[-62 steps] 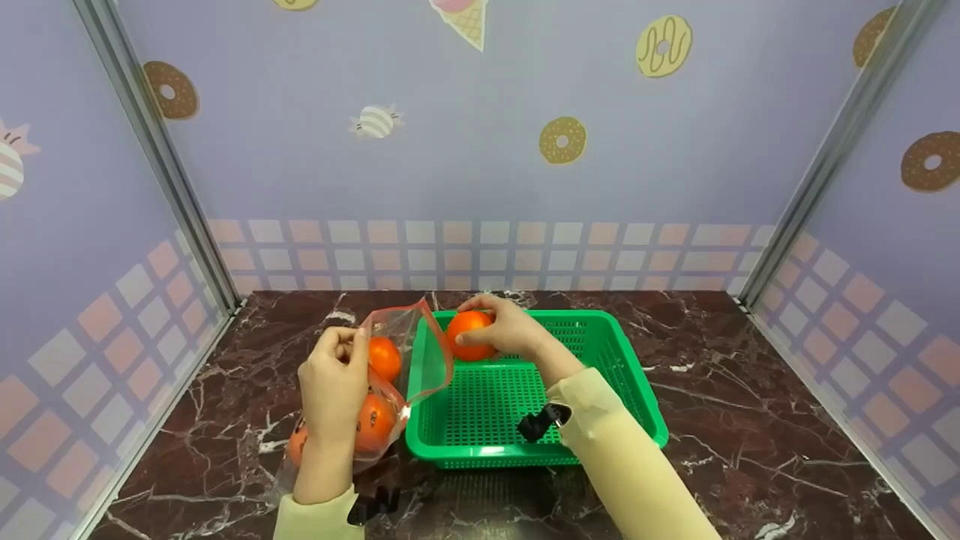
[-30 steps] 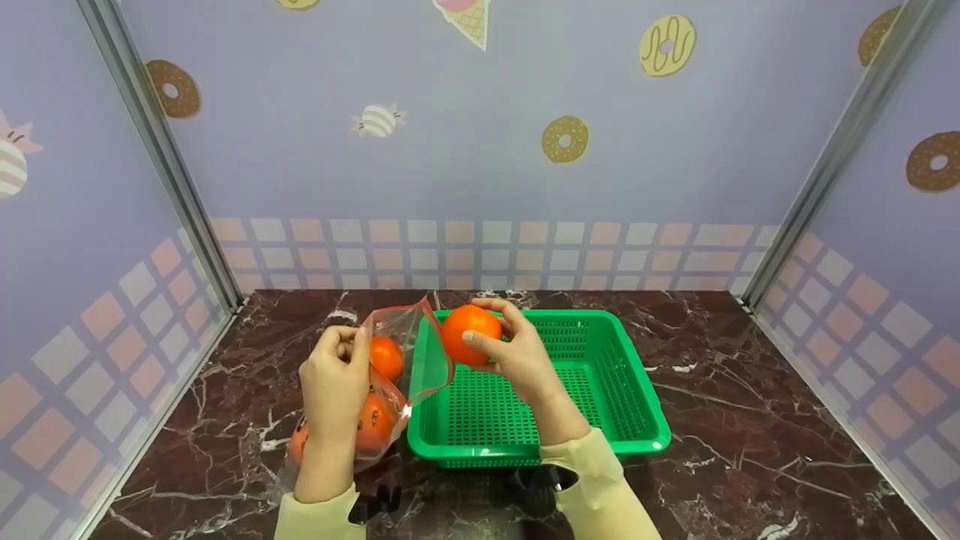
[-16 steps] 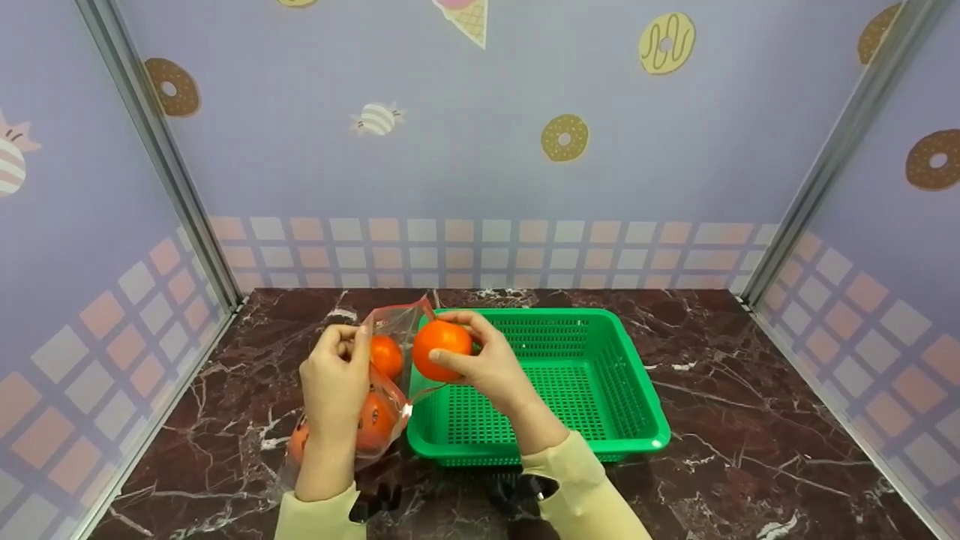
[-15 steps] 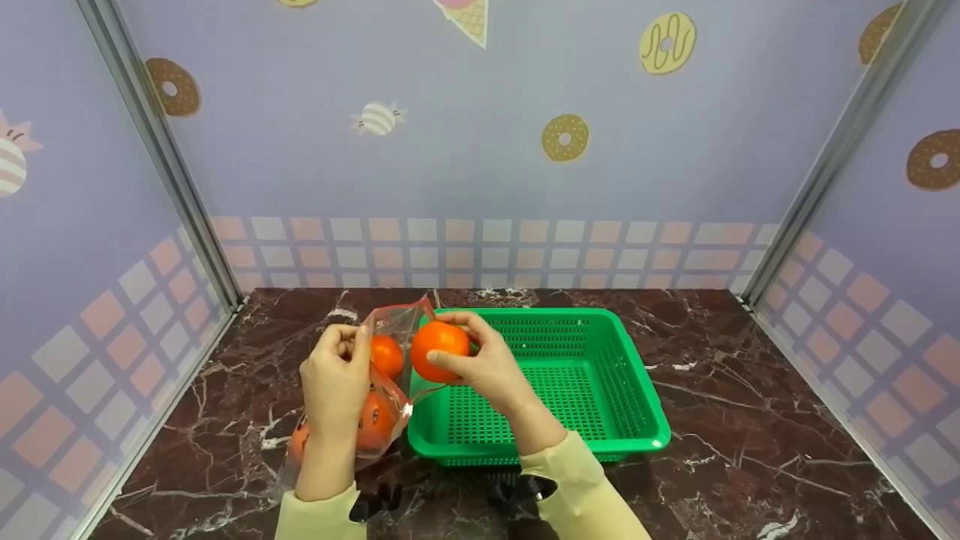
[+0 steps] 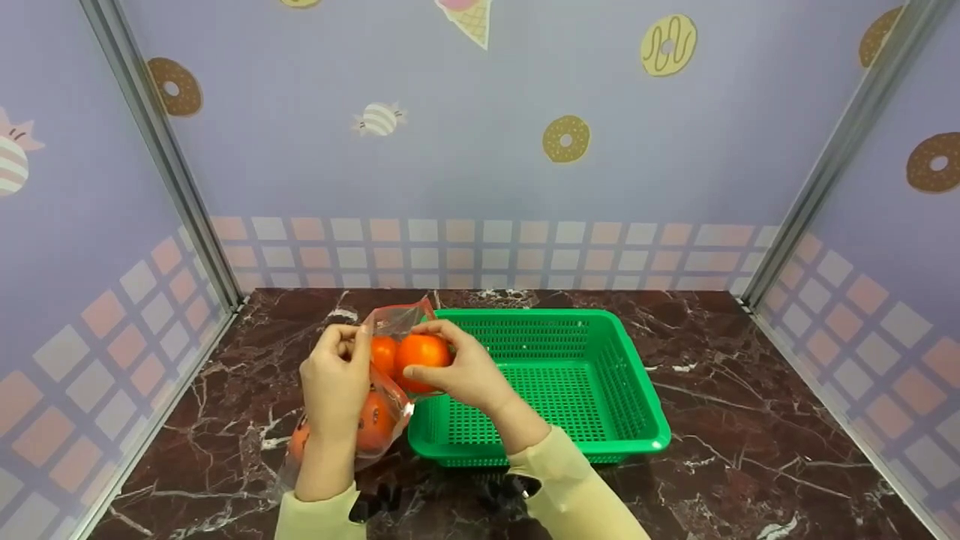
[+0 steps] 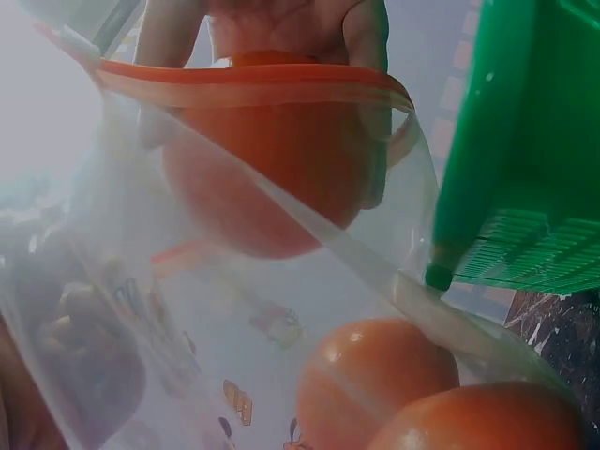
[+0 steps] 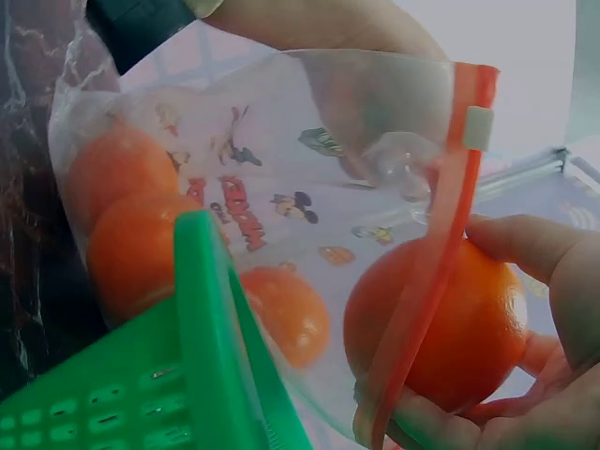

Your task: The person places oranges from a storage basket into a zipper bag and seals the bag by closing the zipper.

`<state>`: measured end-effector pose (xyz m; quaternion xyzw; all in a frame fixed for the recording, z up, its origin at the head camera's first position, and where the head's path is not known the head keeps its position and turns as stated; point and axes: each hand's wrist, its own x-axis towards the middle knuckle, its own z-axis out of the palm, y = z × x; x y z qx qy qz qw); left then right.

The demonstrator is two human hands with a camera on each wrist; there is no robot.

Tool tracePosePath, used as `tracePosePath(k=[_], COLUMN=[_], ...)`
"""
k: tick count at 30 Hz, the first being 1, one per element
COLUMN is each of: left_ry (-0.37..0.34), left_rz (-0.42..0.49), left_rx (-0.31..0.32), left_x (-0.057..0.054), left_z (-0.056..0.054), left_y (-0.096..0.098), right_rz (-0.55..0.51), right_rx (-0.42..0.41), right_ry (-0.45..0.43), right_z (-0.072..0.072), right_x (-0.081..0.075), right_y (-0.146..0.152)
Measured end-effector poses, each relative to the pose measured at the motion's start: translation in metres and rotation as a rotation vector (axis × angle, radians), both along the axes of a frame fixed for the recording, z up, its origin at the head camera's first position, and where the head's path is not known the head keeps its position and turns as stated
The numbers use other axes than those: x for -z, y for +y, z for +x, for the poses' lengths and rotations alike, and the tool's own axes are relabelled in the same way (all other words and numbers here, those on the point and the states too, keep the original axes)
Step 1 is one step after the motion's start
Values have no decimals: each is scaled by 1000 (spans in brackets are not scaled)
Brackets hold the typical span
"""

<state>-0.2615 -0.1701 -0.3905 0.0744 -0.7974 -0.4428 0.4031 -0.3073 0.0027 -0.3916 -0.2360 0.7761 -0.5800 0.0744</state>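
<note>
A clear zip bag point(image 7: 272, 141) with a red zip edge and cartoon prints lies open at the left. My left hand point(image 5: 334, 386) pinches the near edge of its mouth. Several oranges sit inside, among them one orange point(image 7: 122, 173) deep in the bag. My right hand point(image 5: 471, 371) holds another orange point(image 7: 487, 323) in the mouth, thumb on the near side and fingers behind. In the right wrist view the red zip edge point(image 7: 450, 216) crosses in front of this orange. From the left wrist, the held orange point(image 6: 272, 178) shows through the plastic, above the oranges lower down.
A green perforated basket point(image 5: 651, 409) stands right of the bag, its left rim close beside the bag's mouth. No fruit shows in its visible part. Both stand on a dark red marbled table point(image 5: 750, 420), enclosed by patterned walls point(image 5: 487, 180) behind and at the sides.
My right hand has lifted the orange from the basket's far left part and carried it left and toward me into the bag's mouth. My left hand has stayed on the bag.
</note>
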Motion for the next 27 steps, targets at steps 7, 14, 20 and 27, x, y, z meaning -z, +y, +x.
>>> tracePosePath(k=[7,14,20,27], left_ry=[-5,42,45,49], left_rz=[-5,-17,-17,-15], left_rx=[-10,-25,-37,-45], left_x=[-1,-1,-1,0], left_z=[1,0,1,-1], left_y=[-1,-3,-4,-4], right_rz=[96,31,-27,6], right_rx=[-13,-8,130,301], right_ry=[24,14,54,-4], right_z=[5,7,5,1], right_x=[-1,-3,-2,2], right_y=[-4,1,6,9])
